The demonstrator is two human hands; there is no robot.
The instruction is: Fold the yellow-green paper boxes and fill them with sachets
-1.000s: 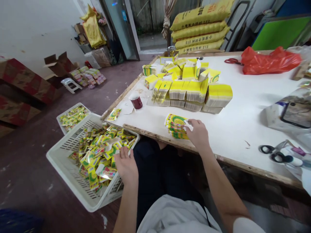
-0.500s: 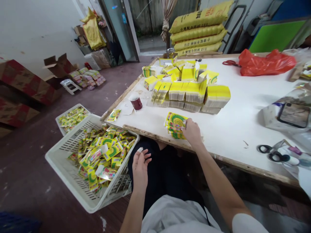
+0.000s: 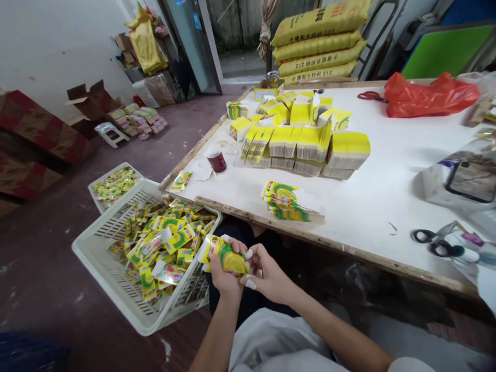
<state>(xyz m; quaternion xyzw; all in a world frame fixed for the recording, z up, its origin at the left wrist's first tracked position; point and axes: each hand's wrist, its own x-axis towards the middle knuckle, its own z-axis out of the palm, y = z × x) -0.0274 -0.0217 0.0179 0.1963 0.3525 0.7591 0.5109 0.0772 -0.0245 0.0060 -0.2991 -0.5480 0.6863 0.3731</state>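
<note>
Above my lap, both hands are on one yellow and green printed carton [image 3: 228, 259]. My left hand [image 3: 225, 279] wraps round it from below, thumb on its front. My right hand [image 3: 267, 274] pinches its right end, with white coverings on the fingertips. Past my hands, a fanned stack of flat cartons [image 3: 287, 202] lies near the table's front edge. To my left, a white plastic basket [image 3: 145, 323] holds many folded cartons of the same print, loosely heaped.
On the table [image 3: 387, 191] stand bundles of yellow cartons [image 3: 310, 144], a dark red mug [image 3: 216, 160] and a red plastic bag [image 3: 430, 98]. Black-handled scissors [image 3: 437, 247] lie at the right. A smaller basket [image 3: 96, 199] of cartons sits on the floor behind the large one.
My right hand has left the stack on the table and come down to my lap. A carton is now between my two hands; my left hand has closed round it.
</note>
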